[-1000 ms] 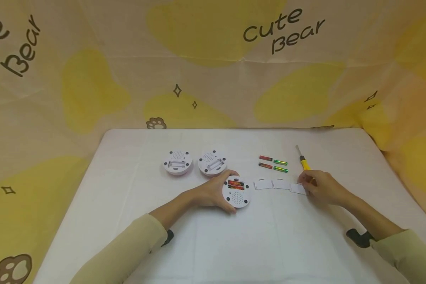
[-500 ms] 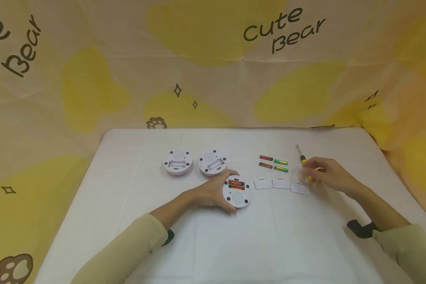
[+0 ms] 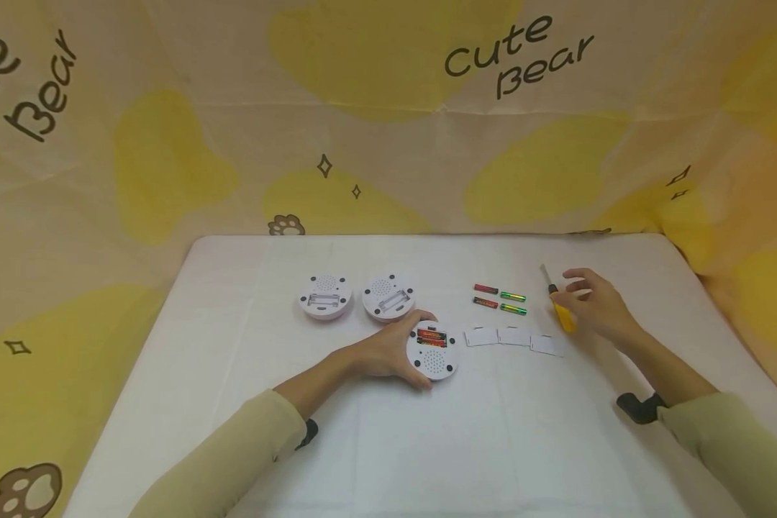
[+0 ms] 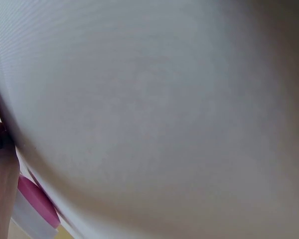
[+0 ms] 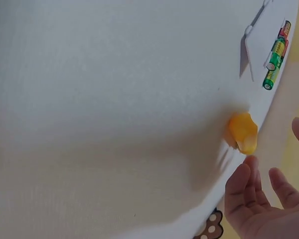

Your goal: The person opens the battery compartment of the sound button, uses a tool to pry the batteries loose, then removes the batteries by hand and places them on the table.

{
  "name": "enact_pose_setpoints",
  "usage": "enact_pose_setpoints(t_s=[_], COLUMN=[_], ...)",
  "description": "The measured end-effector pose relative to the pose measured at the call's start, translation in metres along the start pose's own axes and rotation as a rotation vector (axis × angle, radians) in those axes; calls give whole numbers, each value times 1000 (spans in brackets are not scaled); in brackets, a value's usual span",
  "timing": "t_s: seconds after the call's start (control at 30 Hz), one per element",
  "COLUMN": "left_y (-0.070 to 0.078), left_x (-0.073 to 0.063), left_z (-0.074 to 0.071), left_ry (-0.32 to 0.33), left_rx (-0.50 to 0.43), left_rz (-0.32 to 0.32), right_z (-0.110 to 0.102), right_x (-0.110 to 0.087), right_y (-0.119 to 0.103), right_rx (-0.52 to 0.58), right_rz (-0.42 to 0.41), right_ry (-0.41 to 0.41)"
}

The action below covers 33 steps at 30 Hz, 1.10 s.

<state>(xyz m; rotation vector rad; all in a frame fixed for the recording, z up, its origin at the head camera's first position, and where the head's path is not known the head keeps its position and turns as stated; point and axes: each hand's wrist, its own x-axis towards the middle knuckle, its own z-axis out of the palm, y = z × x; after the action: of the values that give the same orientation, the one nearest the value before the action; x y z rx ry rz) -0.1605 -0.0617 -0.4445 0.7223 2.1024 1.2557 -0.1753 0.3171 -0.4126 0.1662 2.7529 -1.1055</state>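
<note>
My left hand grips a round white device from its left side, thumb and fingers spread around the edge. The device's perforated underside faces up, and two red batteries lie in its uncovered compartment. In the left wrist view, part of the left hand shows at the left edge. My right hand hovers by a yellow-handled screwdriver, fingers parted and loosely bent, holding nothing; its thumb overlaps the handle in the head view. In the right wrist view the fingers lie just beyond the yellow handle.
Two similar round devices, a left one and a right one, lie upside down with bare compartments. Two red batteries, including the near one, lie beside two green ones. Three thin white covers form a row before them.
My right hand has left the rightmost white cover, lifted, and moved away from me to the screwdriver, its fingers spreading. The left hand and its device have stayed put.
</note>
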Motion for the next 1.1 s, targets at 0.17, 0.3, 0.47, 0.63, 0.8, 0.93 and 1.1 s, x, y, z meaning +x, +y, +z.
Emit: enact_pose_setpoints(t_s=[0.17, 0.3, 0.47, 0.63, 0.8, 0.93, 1.1], left_y=[1, 1, 1, 0, 1, 1, 0], left_x=[-1, -1, 0, 0, 0, 0, 0], left_z=[0, 0, 0, 0, 0, 0, 0], left_ry=[1, 1, 1, 4, 5, 5, 0], left_rx=[-10, -16, -15, -11, -13, -13, -10], left_rz=[-5, -6, -4, -4, -3, 2, 2], right_z=[5, 8, 11, 14, 14, 13, 11], right_x=[6, 8, 10, 12, 11, 11, 10], right_y=[-1, 0, 2, 0, -2, 0, 2], right_rx=[-19, -54, -118, -166, -165, -147, -102], right_rz=[40, 31, 24, 9, 4, 2, 16], right_ry=[12, 12, -1, 15, 25, 31, 23])
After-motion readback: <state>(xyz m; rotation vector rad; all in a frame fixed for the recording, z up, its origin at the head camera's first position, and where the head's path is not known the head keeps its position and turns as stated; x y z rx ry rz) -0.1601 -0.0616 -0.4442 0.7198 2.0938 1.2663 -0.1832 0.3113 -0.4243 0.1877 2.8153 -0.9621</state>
